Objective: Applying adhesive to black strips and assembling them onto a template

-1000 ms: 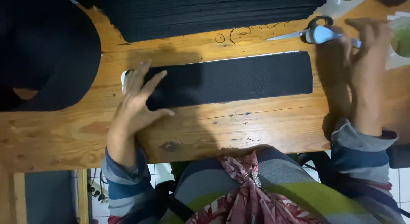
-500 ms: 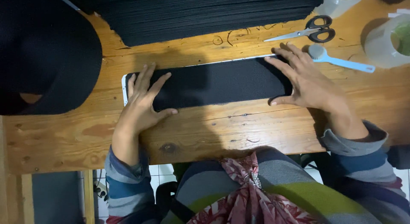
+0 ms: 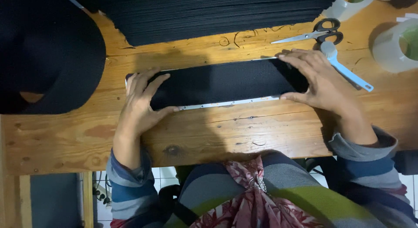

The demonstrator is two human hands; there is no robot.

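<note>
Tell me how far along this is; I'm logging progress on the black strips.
Done: a tall stack of black pieces lies at the table's far edge. In hand: the left hand and right hand press a black strip flat over a pale ruler-like plate. Left: the scissors and blue tool lie untouched beside the right hand, so this strip looks not yet worked.

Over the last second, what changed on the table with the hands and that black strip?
The right hand came away from the light blue tool beside the scissors and moved left onto the right end of the black strip, where it now rests flat. The tool was left on the wooden table. The left hand stayed pressed on the strip's left end; the scissors and black stack did not move.
</note>
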